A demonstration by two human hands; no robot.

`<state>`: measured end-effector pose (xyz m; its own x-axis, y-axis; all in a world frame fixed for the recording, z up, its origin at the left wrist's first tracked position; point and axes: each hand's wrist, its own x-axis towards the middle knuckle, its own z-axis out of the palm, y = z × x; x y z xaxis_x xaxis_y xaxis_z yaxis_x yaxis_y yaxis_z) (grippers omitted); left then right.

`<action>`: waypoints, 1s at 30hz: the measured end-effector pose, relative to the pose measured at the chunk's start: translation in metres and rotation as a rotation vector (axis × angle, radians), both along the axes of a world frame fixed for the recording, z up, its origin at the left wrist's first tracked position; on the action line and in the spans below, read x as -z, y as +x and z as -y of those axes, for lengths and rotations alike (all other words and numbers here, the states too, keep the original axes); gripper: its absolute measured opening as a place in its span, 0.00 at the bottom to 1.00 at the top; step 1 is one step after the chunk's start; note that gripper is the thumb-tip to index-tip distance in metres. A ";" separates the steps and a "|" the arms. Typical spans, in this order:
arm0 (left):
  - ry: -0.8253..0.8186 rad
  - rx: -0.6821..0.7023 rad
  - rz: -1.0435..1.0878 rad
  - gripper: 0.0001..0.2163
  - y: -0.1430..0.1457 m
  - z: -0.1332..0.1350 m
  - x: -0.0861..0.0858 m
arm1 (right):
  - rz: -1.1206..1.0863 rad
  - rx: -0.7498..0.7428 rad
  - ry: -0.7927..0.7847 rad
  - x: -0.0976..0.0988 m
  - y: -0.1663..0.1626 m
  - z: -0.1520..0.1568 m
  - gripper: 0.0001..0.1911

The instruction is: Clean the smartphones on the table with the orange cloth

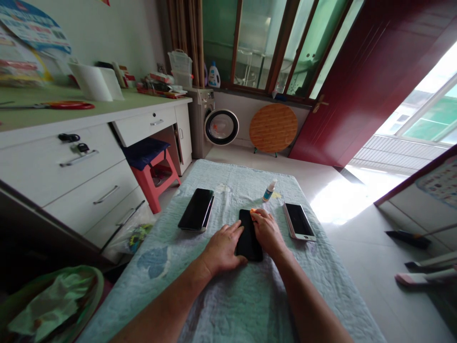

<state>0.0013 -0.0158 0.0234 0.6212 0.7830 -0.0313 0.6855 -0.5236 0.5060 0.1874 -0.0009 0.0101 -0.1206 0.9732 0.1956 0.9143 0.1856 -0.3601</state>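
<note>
A black smartphone (249,240) lies flat on the cloth-covered table, between my two hands. My left hand (225,247) grips its left edge, fingers along the side and thumb at the bottom corner. Pinched under the fingers of my right hand (267,229) is a small orange cloth (253,214), pressed on the phone's upper right part; most of the cloth is hidden. To the left rests a stack of dark-screened phones (197,209). A white-framed phone (300,222), on top of another, lies at the right. Behind my right hand stands a small spray bottle (269,191).
The table wears a pale blue quilted cover (235,305). A bin (98,286) stands at lower left, and a red stool (153,183) sits by the white desk (89,166). Farther back are a washing machine (200,109) with its door open and a round wooden tabletop (273,126).
</note>
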 end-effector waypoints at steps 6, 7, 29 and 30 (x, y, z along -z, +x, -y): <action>0.007 0.000 0.005 0.38 0.000 0.000 0.001 | -0.083 -0.004 -0.007 -0.002 0.001 0.004 0.14; 0.004 0.001 0.005 0.38 0.000 0.000 0.000 | -0.087 -0.010 -0.008 -0.004 0.001 0.005 0.14; 0.008 -0.004 0.045 0.37 0.000 -0.001 0.004 | -0.082 -0.063 0.024 0.005 -0.001 -0.007 0.15; 0.004 -0.004 0.052 0.37 0.000 -0.001 0.004 | -0.082 -0.073 0.021 0.004 -0.001 -0.007 0.15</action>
<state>0.0012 -0.0152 0.0195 0.6185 0.7857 0.0042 0.6607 -0.5230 0.5385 0.1862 0.0057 0.0066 -0.1737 0.9580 0.2282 0.8657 0.2590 -0.4284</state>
